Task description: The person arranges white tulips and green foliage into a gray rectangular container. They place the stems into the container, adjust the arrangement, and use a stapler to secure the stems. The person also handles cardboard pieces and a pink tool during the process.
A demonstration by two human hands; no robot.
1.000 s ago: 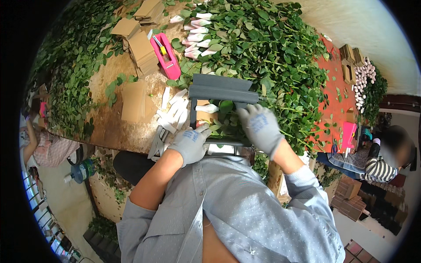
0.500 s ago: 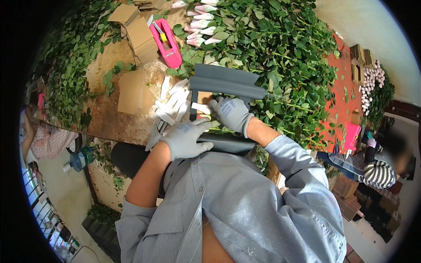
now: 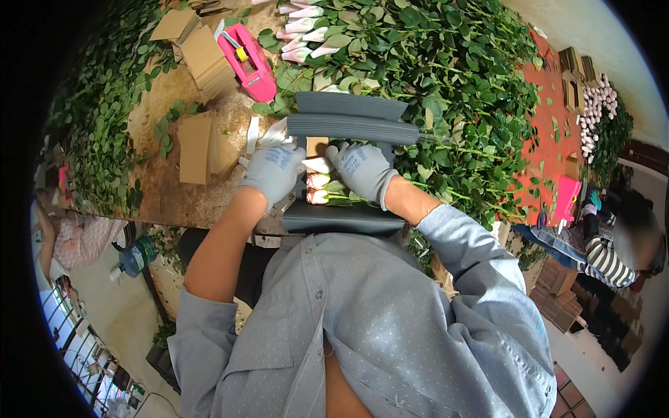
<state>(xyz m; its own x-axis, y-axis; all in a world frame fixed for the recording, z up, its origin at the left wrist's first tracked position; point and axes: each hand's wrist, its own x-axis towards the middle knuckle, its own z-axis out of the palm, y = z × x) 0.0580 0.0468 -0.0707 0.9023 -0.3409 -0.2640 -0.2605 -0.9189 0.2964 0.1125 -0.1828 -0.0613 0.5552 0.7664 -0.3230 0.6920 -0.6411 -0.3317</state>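
My gloved left hand [image 3: 275, 167] is beside a dark ribbed frame [image 3: 348, 132], fingers curled near loose white strips [image 3: 252, 134]; what they hold is unclear. Inside the frame, my gloved right hand [image 3: 359, 171] has its fingers closed at a small white sleeve [image 3: 317, 164], apparently gripping it. Two pale, pink-edged roses [image 3: 318, 189] lie below the sleeve on brown cardboard [image 3: 317, 146], stems pointing right. The frame's lower ribbed flap [image 3: 341, 219] lies along the table edge by my body.
Behind are leafy stems [image 3: 460, 118], white-sleeved roses [image 3: 300, 31], a pink tape dispenser [image 3: 251, 70] and cardboard stacks [image 3: 198, 146]. A co-worker in stripes [image 3: 610, 258] sits right at a red table [image 3: 529, 181]; another person [image 3: 77, 237] is far left, near a water bottle [image 3: 136, 254].
My left hand has moved up from the lower flap to the frame's left side, uncovering two roses. My right hand moved left into the frame, then shifted slightly downward on the white sleeve.
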